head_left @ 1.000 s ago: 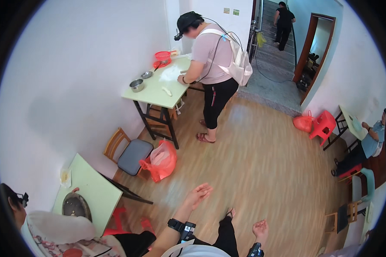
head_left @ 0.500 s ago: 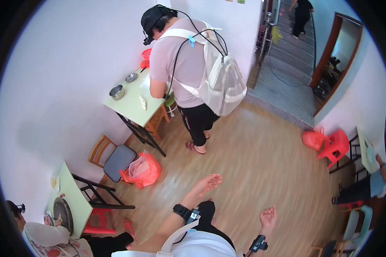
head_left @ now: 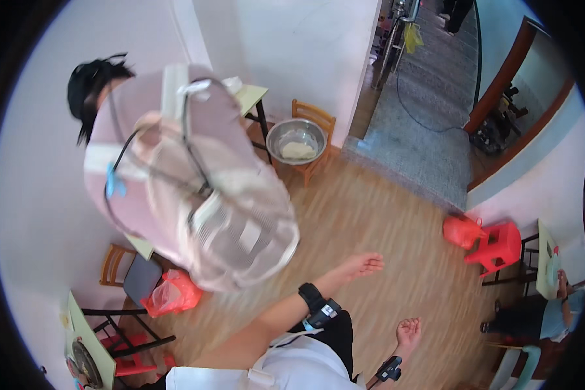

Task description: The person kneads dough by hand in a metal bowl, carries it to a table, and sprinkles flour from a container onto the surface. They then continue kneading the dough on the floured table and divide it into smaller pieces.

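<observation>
Hands: two, well apart; left hand (head_left: pixel 361 265) bare, fingers extended and pointing right; right hand (head_left: pixel 408 333) bare, fingers half-curled and pointing up
Wrist devices: black, strapped on both wrists
Backpack: one, pale (head_left: pixel 240 227), on the back of a co-worker (head_left: pixel 240 149), left of the left hand; long axis slants from upper left to lower right, base lower right
Metal bowl: one (head_left: pixel 283 136), holding a pale lump (head_left: pixel 299 151), on a wooden chair (head_left: pixel 314 112)
Red bags: two, one at left (head_left: pixel 172 294), one at right (head_left: pixel 463 232)
Red stools: two, one at right (head_left: pixel 499 247), one at left (head_left: pixel 129 356) partly under a tabletop (head_left: pixel 91 331)
Hard to see: backpack blurred; co-worker's hands hidden by the body; person on the stairs (head_left: pixel 458 14) cut off above the legs
</observation>
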### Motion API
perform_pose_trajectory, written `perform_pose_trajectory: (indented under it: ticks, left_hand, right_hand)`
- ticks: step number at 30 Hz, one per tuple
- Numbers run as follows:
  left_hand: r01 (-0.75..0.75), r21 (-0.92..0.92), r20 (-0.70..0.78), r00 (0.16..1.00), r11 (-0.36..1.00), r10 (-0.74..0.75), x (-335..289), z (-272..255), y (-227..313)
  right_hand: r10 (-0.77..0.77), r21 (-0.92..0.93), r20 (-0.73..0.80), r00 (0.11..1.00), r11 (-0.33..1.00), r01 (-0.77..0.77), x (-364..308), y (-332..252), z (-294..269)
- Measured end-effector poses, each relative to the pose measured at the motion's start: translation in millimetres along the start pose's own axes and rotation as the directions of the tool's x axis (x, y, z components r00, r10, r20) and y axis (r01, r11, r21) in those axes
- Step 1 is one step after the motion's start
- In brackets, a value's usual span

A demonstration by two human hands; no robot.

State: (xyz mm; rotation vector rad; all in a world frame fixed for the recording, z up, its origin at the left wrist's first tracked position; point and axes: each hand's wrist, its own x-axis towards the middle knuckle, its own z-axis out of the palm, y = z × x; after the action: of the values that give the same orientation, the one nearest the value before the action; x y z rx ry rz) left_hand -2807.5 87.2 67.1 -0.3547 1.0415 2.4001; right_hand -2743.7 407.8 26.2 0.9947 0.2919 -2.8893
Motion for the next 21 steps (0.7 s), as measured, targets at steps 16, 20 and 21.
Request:
perform_pose_trajectory:
  ticks: [16,20,21]
  left_hand:
    - [-0.441,-0.247,-0.587,0.777,0.863,0.229,110.4,-165.1,226.7]
    - [-0.527,-0.299,-0.644,0.727,0.796,0.239,133.8,-228.1,278.3]
    - [-0.552,-0.3,-0.65,0.715,0.778,0.257,140.4,-250.7,293.9]
  right_hand:
    - [0.599,-0.472,0.0,0.8,0.706,-0.529,392.9,196.4,325.2]
    - [0.659,-0.608,-0.107,0.744,0.549,-0.574,443.7,293.6,383.4]
    - [0.685,-0.622,-0.138,0.716,0.502,-0.6,458.6,321.4,389.7]
